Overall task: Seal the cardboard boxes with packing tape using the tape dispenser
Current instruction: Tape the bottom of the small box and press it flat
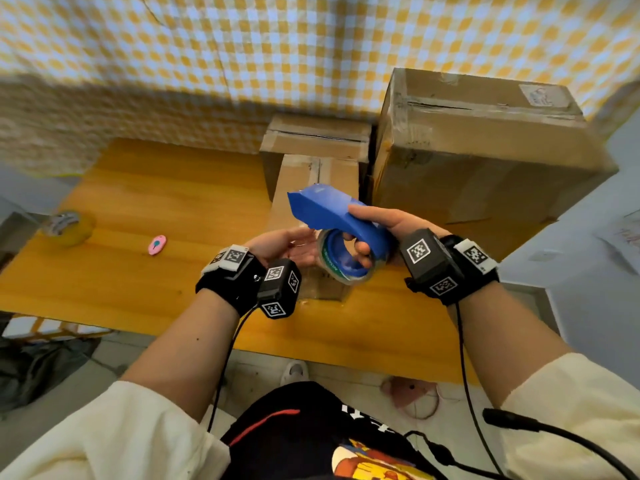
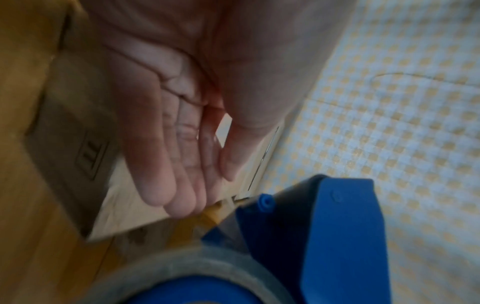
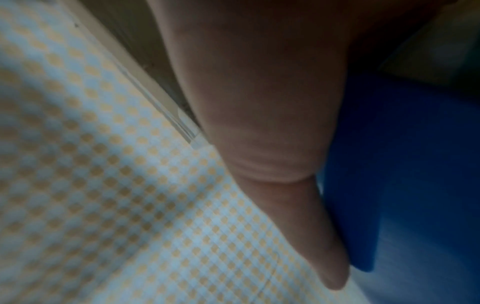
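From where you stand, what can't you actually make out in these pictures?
- Head view: the narrow cardboard box's near top is covered by the blue plastic tape dispenser and both hands.
- Head view: whether the left hand touches the clear tape roll; they overlap.
- Head view: the white label on the large cardboard box is too small to read.
- Right wrist view: the right hand is blurred, hiding its grip.
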